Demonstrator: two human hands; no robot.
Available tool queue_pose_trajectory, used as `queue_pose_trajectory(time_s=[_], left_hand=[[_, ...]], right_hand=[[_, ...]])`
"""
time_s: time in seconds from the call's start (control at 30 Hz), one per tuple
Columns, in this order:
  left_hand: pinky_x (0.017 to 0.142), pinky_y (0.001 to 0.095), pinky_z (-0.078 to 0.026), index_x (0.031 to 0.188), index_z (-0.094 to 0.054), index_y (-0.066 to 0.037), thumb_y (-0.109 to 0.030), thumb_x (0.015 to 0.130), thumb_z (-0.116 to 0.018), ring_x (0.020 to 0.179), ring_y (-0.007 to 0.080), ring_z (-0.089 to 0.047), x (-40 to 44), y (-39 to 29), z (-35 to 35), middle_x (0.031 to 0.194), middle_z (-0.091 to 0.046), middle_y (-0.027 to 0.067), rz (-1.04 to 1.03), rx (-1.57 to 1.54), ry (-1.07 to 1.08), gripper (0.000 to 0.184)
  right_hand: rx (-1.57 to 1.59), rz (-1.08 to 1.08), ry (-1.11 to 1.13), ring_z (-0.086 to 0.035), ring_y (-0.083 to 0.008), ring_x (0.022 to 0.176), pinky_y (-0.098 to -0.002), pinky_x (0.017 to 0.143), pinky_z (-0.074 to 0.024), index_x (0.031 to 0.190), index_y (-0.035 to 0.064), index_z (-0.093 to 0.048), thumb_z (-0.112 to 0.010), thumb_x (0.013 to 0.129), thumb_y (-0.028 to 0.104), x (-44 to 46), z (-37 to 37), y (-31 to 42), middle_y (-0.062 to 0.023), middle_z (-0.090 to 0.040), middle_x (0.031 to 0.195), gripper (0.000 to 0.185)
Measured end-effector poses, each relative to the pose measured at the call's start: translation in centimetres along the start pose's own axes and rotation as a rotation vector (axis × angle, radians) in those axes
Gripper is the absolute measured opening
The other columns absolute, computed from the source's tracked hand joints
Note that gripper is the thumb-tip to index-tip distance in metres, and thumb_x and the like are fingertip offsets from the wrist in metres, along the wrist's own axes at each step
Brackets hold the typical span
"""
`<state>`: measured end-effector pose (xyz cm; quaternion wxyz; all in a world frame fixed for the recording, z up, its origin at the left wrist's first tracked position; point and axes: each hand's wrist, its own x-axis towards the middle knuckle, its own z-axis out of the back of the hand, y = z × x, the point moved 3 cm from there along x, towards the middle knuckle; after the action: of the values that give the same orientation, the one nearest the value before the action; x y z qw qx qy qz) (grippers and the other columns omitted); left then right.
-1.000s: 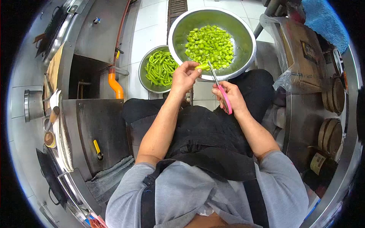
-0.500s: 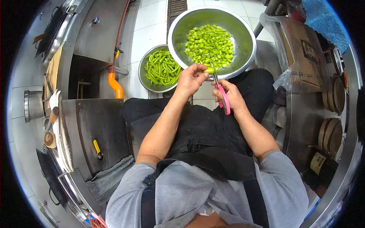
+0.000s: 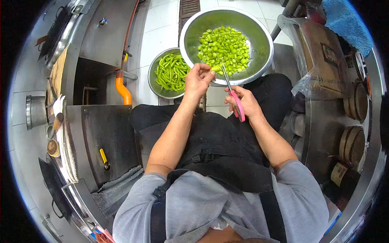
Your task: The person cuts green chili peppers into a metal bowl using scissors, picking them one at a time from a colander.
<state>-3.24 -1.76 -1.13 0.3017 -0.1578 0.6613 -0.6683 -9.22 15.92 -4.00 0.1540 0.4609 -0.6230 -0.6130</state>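
Observation:
A green chili pepper [image 3: 216,69] is pinched in the fingers of my left hand [image 3: 197,82], its end pointing right over the near rim of a large metal bowl [image 3: 265,52]. My right hand [image 3: 245,101] is closed around the pink handles of a pair of scissors [image 3: 238,106]. The scissor blades reach up to the pepper's right end. Many cut green pieces [image 3: 225,46] lie in the large bowl. To its left, a smaller metal bowl [image 3: 152,81] holds whole green chili peppers [image 3: 171,73].
An orange pipe [image 3: 122,91] and a steel cabinet with a yellow-handled valve [image 3: 104,157] stand at the left. On the right are a plastic-wrapped cardboard box [image 3: 324,56], a blue towel [image 3: 350,24] and a shelf with a dark bottle [image 3: 344,178].
My left hand has shifted slightly left and up with the pepper, and more of the pepper shows beyond my fingers. The scissors have swung a little leftward at their tips.

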Motion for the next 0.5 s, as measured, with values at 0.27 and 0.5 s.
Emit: queue_pose_trajectory(time_s=[0.27,0.5], left_hand=[[0.069,0.0244,-0.049,0.102,-0.059,0.003,-0.009,0.082,-0.071,0.078,0.0099,-0.061,-0.1,2.2,-1.3,0.091,-0.067,0.0077,-0.06,0.016,0.111,0.026],[0.066,0.0249,-0.051,0.102,-0.061,0.003,-0.009,0.081,-0.072,0.074,0.0102,-0.062,0.0,1.5,-1.4,0.087,-0.067,0.0067,-0.034,0.15,0.105,0.026]], right_hand=[[-0.026,0.045,0.027,-0.06,-0.0118,0.067,-0.0257,0.053,-0.0497,0.115,-0.0032,-0.059,-0.076,0.079,0.02,-0.1,-0.1,0.2,-0.0072,-0.064,0.083,0.046],[-0.007,0.042,-0.033,-0.05,-0.009,0.045,-0.0235,0.041,-0.0376,0.105,-0.0037,-0.062,-0.075,0.08,0.018,0.1,0.2,-0.1,-0.0029,-0.057,0.061,0.036]])
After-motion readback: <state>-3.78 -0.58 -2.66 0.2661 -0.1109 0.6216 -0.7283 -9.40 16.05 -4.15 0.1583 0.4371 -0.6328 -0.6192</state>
